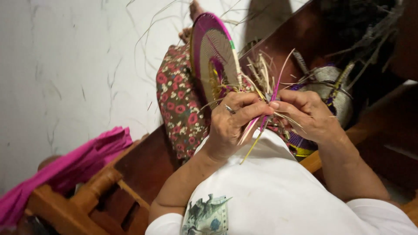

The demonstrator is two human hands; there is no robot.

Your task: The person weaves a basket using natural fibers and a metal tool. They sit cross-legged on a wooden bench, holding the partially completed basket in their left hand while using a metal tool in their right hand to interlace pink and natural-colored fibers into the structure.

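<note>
Loose straw ends [261, 72] crowd the hands; open floor [65, 65] lies beyond the woven disc [209, 52].

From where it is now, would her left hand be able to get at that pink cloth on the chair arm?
Probably not right away. The left hand is pinching straw strands against the woven disc, so it is occupied. The pink cloth lies off to her left with nothing between, but reaching it means letting go.

Left hand [230, 124], right hand [305, 115] pinched together
</note>
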